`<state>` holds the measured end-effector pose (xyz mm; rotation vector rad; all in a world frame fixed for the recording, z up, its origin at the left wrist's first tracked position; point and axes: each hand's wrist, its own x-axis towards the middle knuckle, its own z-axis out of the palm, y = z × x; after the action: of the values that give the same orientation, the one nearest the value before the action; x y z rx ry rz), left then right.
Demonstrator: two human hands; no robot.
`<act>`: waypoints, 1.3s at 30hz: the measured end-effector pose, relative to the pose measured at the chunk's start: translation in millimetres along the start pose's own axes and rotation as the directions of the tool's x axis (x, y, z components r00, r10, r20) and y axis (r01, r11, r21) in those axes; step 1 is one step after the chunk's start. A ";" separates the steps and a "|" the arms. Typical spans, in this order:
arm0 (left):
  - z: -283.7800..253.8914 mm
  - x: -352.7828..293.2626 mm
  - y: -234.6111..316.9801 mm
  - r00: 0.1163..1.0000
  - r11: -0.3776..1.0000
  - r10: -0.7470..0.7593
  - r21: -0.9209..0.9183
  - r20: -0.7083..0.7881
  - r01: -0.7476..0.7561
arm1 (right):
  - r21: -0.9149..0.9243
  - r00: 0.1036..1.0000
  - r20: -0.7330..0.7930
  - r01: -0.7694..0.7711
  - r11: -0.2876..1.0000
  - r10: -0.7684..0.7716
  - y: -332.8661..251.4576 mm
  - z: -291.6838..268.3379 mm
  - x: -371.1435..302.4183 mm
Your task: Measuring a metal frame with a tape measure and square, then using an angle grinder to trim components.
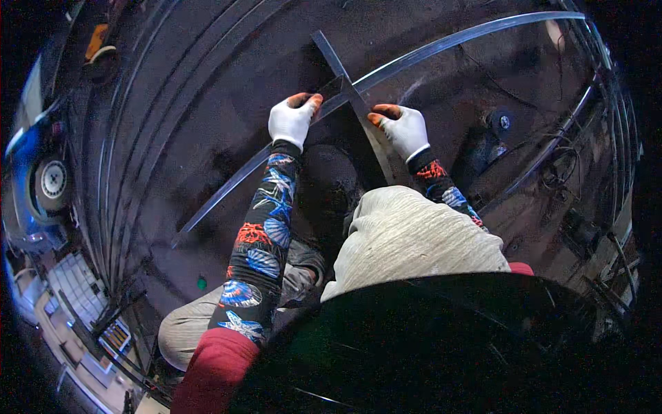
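A long shiny metal bar [441,50] runs across the floor in front of me, from lower left to upper right. Crossing it at an angle is a shorter flat metal strip [367,124], its near end reaching toward my knee. My left hand [288,123], in a white glove with orange-brown fingertips, is closed at the bar beside a dark flat piece [332,88] near the crossing. My right hand [405,131], gloved alike, has its thumb and fingers pinched at the strip's right edge. Whatever lies between the fingertips of either hand is too small to make out.
A dark tool with a round end [498,125] lies right of my right hand, near loose cables [555,165]. Several long bars [131,103] line the left side. A blue vehicle [34,200] stands far left. A small green object [201,282] lies near my left knee.
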<state>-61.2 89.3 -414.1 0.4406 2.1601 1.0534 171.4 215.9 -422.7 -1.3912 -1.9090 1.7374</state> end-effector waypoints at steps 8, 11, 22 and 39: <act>7.3 -17.4 25.9 0.999 1.000 0.023 0.012 -0.030 -0.022 | -0.002 0.998 -0.003 -0.056 0.998 0.056 -9.5 -9.1 -4.3; 4.9 -17.5 25.6 0.999 1.000 0.025 0.015 -0.044 -0.024 | -0.025 0.999 -0.010 -0.045 0.999 0.045 -3.5 -5.2 0.2; 4.8 -15.3 18.9 0.998 0.989 -0.007 -0.151 -0.058 -0.002 | 0.144 0.997 0.029 -0.077 0.987 0.074 -8.8 -5.8 0.8; 3.5 -14.1 13.0 0.998 0.991 0.061 -0.116 -0.033 -0.065 | 0.134 0.954 0.158 -0.277 0.951 0.255 -9.7 -14.4 3.8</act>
<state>-48.7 91.3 -399.3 0.4436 2.1089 1.2215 174.6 229.5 -411.8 -1.5660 -1.6673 2.1095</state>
